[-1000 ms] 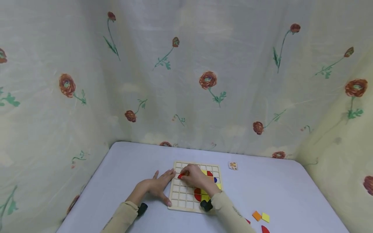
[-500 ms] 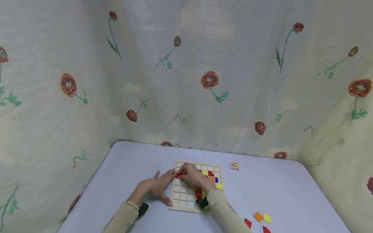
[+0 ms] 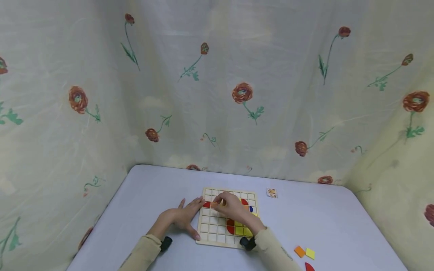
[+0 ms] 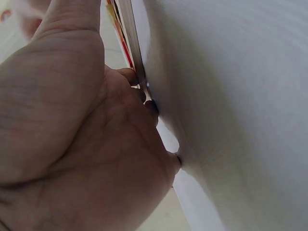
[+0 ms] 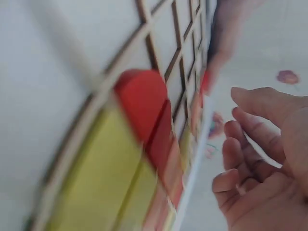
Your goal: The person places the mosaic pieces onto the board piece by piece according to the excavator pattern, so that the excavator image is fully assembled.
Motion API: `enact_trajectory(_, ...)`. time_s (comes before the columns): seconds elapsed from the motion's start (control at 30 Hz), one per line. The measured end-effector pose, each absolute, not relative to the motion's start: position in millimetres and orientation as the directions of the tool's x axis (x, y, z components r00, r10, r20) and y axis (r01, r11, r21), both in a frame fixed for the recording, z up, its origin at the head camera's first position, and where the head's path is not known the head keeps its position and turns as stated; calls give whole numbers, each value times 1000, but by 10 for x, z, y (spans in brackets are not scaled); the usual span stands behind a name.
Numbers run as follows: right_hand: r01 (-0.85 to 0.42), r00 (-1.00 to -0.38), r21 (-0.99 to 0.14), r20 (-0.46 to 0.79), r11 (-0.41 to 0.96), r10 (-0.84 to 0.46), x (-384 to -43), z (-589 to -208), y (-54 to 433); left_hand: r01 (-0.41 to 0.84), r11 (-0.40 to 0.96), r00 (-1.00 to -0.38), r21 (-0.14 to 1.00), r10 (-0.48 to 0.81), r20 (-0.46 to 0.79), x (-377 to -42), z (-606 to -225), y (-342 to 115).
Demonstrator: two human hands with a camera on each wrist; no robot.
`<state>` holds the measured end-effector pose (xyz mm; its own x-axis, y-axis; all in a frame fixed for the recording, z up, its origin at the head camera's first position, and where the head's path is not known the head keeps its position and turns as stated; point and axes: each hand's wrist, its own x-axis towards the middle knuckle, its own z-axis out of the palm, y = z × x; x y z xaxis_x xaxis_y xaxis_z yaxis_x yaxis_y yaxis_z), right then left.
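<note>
A wooden grid board [image 3: 213, 238] with white square cells lies on the table. My left hand [image 3: 185, 217] rests at its left edge, fingers and thumb spread against the frame. Over the upper part of the board hovers my right hand [image 3: 234, 207]; in the right wrist view its fingers are loosely bent with nothing between them. Just left of its fingertips, a red piece [image 3: 206, 204] sits in the leftmost column, with an orange tile beside it. Rounded red pieces [image 3: 230, 226] and yellow tiles [image 3: 239, 230] fill cells lower down. My right hand hides part of the grid.
On the white table [image 3: 162, 180], an orange tile [image 3: 300, 251], a yellow tile [image 3: 310, 253] and a red rounded piece [image 3: 309, 267] lie at the front right. A small picture card [image 3: 272, 193] lies behind the board. A flowered curtain [image 3: 217, 150] surrounds the table.
My right hand set the red piece into the left column, let go of it and drew back to the right. My left hand has stayed at the board's edge.
</note>
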<state>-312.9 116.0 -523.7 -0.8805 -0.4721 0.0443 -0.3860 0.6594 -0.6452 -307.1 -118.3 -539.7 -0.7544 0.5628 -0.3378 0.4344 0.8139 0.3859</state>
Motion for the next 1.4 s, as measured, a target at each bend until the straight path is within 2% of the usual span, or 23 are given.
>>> enact_trajectory(0.2,-296,-905,-667,-33,684,-423,-2667,-5109,1836,427,814,-758,394,560,-335,-3073,-5393,-1126)
enact_trajectory(0.37,-92,-952,-654,-163,751,-258,-2328,-5044,2390,416,822,-764,390,548,-341,-3070,-5383,-1136)
enact_trajectory(0.47,7,-966,-641,-201,767,-160,-2167,-5066,2722,416,822,-765,388,547,-340,-3073,-5390,-1152)
enact_trajectory(0.7,11,-982,-604,-158,797,-106,-1901,-5260,3351,415,811,-756,412,559,-340,-3057,-5373,-1164)
enact_trajectory(0.87,166,-971,-598,-238,784,24,-1846,-5361,3535,422,804,-754,418,568,-331,-3051,-5370,-1156)
enact_trajectory(1.4,297,-942,-589,-309,752,129,-1814,-5371,3633,416,814,-757,405,557,-343,-3069,-5378,-1161)
